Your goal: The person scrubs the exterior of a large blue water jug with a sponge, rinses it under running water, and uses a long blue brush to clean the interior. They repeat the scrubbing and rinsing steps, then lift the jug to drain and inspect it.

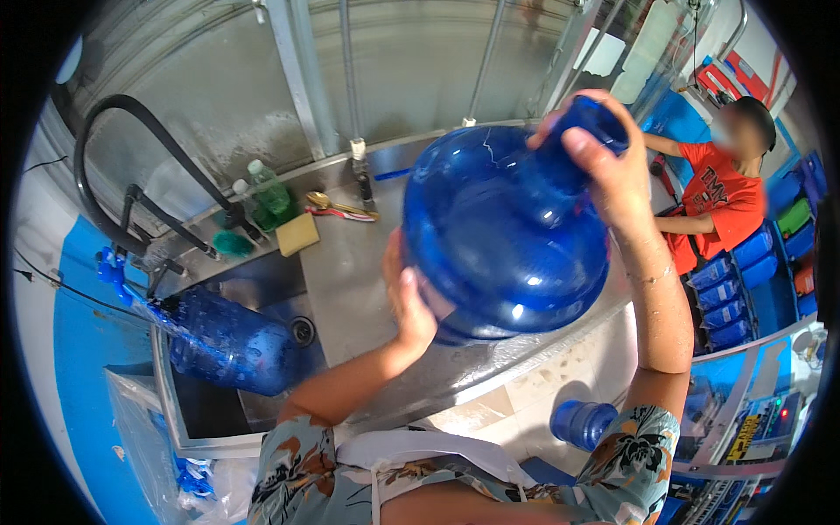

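Note:
A large, see-through blue water jug [499,236] is held up tilted over the metal counter, its neck pointing to the upper right. My right hand [604,157] wraps round the neck, thumb near the mouth. Against the jug's lower left side rests my left hand [409,302], palm and fingers supporting it, some fingers hidden behind. A second blue jug [232,341] lies on its side in the sink [210,407], its neck end beneath a blue spray nozzle [114,269] with water running near it.
Behind the sink are a yellow sponge [297,234], a green scrubber [232,243], green bottles [271,192] and brushes [341,210]. A black hose [157,127] arches at left. Another jug [583,423] stands on the floor. At right, a person in an orange shirt [722,197] stands by shelves.

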Tool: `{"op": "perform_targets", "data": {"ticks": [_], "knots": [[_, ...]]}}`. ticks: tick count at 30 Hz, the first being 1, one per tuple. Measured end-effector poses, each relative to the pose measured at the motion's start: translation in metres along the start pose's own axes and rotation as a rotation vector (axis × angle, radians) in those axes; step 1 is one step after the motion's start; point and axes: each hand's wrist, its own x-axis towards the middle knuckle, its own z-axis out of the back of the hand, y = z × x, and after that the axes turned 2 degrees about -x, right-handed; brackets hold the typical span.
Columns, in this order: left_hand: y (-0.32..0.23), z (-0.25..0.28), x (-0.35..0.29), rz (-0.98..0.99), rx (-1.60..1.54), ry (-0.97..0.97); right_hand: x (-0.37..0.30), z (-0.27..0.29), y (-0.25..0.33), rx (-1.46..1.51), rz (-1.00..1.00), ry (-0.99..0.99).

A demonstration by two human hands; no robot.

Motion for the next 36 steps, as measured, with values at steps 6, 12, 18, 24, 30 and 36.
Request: {"op": "perform_targets", "data": {"ticks": [6,12,18,24,30,36], "knots": [[0.091,-0.116,0.040,-0.208,0.430,0.136,0.014,0.118,-0.023,-0.347,-0.070,-0.303],[0.172,-0.224,0.075,-0.133,0.385,0.244,0.024,0.225,-0.074,-0.847,-0.178,-0.739],[0.194,-0.280,0.103,0.014,0.957,0.285,0.056,0.301,-0.115,-1.092,-0.094,-0.858],[0.210,-0.275,0.102,0.259,0.702,0.554,0.065,0.345,-0.128,-1.062,0.071,-0.800],[0.164,-0.118,0.027,0.150,0.708,1.061,0.061,0.402,-0.144,-1.402,-0.110,-0.653],[-0.012,0.174,-0.012,0.415,0.386,0.557,0.001,0.257,-0.149,-1.074,0.195,-1.127]]}}
